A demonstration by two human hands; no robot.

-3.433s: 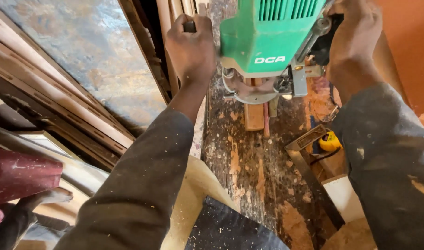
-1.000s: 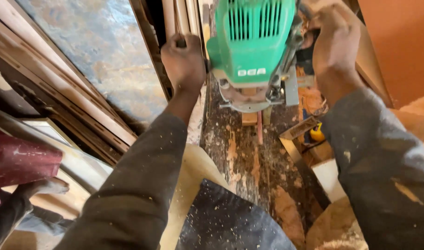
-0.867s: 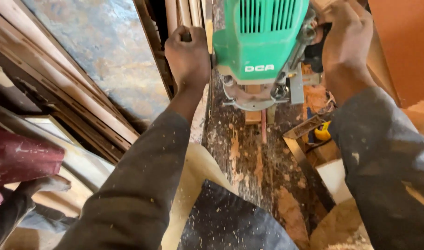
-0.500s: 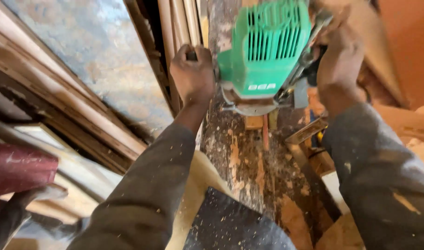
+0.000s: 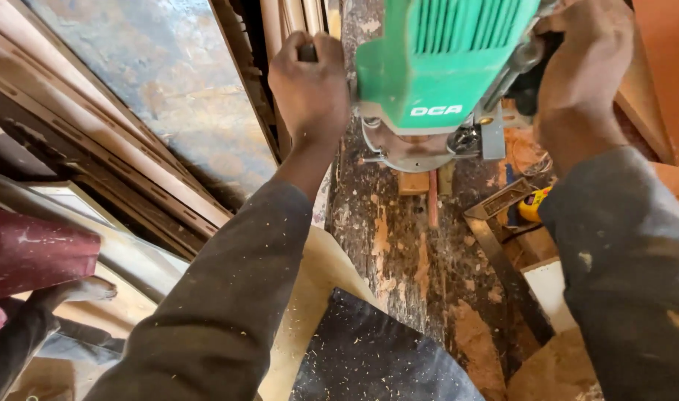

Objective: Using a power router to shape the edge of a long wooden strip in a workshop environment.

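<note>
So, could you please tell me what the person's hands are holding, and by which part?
Both grip the green power router: left hand on its left side handle, right hand on the right.

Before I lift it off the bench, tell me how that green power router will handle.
The green power router probably feels heavy: its body is bulky and both the left hand and right hand grip its sides. Its round metal base looks flat, so it should sit steady, though top-heavy.
</note>
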